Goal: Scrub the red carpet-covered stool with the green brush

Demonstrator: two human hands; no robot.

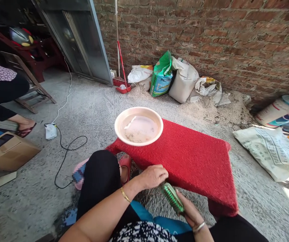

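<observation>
A green scrub brush (172,198) rests in my right hand (191,210), its bristle side tilted up and to the left. My right fingers and thumb close around its edge, partly hidden behind it. Just beyond the brush's far end is my left hand (154,176), fingers curled and pinched together. Something small and dark shows under its fingertips, too unclear to name. A cream basin (117,132) of cloudy water with dark bits in it stands on the left end of a low bench covered in red cloth (187,148).
Filled sacks (184,79) and spilled grain lie along the brick wall. A red dustpan (124,89) stands near the metal door. At left are a seated person (3,84), a cardboard box (13,151) and a power strip (50,131) with cables. A white sack (273,151) lies at right.
</observation>
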